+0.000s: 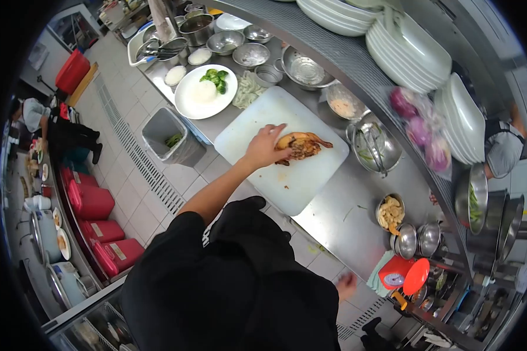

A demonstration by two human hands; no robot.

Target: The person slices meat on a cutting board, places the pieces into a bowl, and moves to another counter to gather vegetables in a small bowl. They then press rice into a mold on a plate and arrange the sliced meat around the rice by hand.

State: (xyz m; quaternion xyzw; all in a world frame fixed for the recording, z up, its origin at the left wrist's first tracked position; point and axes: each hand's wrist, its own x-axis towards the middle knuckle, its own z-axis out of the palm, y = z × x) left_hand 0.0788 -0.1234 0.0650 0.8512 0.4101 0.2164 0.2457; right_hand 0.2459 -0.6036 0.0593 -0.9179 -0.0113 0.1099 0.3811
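On a white cutting board (310,181) lies a browned piece of roasted meat (301,145). My left hand (267,146) rests at its left end, fingers spread and touching it. Low on the right, beside my body and away from the counter top, my right hand (346,286) is blurred; its fingers cannot be made out. Behind the board's left corner stands a white plate (184,96) with a mound of rice (206,92) and broccoli (215,79). Pale sliced vegetable (249,90) lies between plate and board.
Metal bowls line the counter's back, one with tongs (373,146). A bowl of yellowish pieces (390,212) and a red scale (392,276) stand to the right. A shelf (334,64) with plates overhangs. A bin (173,137) stands left; other people are at both sides.
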